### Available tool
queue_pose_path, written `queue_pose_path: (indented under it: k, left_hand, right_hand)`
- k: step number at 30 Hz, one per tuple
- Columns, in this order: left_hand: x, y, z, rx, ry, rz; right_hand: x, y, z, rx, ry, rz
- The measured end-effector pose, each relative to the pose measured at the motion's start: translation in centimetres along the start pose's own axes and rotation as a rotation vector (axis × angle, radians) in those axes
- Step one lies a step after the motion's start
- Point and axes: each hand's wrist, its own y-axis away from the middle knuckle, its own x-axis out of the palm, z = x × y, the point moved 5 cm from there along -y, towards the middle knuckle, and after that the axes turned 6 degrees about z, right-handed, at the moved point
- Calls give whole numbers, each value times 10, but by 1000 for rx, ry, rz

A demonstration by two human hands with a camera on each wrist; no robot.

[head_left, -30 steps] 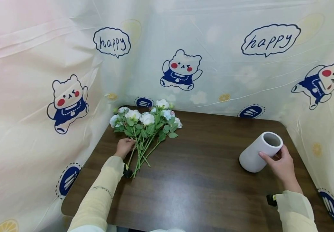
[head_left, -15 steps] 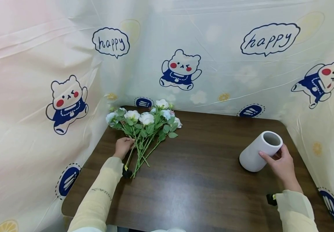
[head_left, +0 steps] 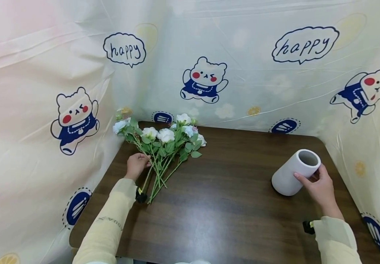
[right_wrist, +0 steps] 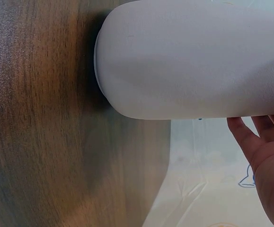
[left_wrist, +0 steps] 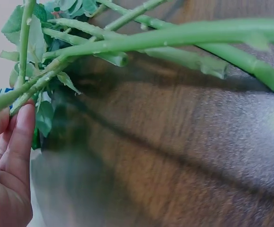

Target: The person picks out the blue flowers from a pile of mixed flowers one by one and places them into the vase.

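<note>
My left hand (head_left: pixel 137 165) pinches a green stem (left_wrist: pixel 37 84) of an artificial flower between thumb and fingertips. The pale blue bloom (head_left: pixel 121 125) at the far left leans past the table's back-left corner. Beside it, several white and pale blue flowers (head_left: pixel 166 135) lie in a bunch, their leafy stems crossing toward me. On the right, a white cylindrical vase (head_left: pixel 287 178) stands on the table, its round mouth uncovered. My right hand (head_left: pixel 320 189) holds the vase near its upper part, thumb on the near side; in the right wrist view fingers (right_wrist: pixel 243 132) touch its wall.
The brown wooden table (head_left: pixel 229 205) has rounded corners. A pale printed curtain (head_left: pixel 252 80) with bears and "happy" bubbles surrounds its back and sides, close to the flower heads.
My left hand has shifted slightly left, and the pale blue bloom at the far left has moved left, away from the bunch. The right hand and vase stay practically where they were.
</note>
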Motion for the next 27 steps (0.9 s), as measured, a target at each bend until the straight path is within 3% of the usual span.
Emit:
queue_pose_path:
  k: [11,19,27]
  left_hand:
    - [-4,7,-18,78,8,-16]
    - [-13,10,-33,156,-60,-76]
    - [-17,12,-42,190,-151,-76]
  right_hand:
    - [-1,-1,3,2,-13,-6]
    - [0,0,3,13,-18,-2]
    - [0,1,3,11,-20,-9]
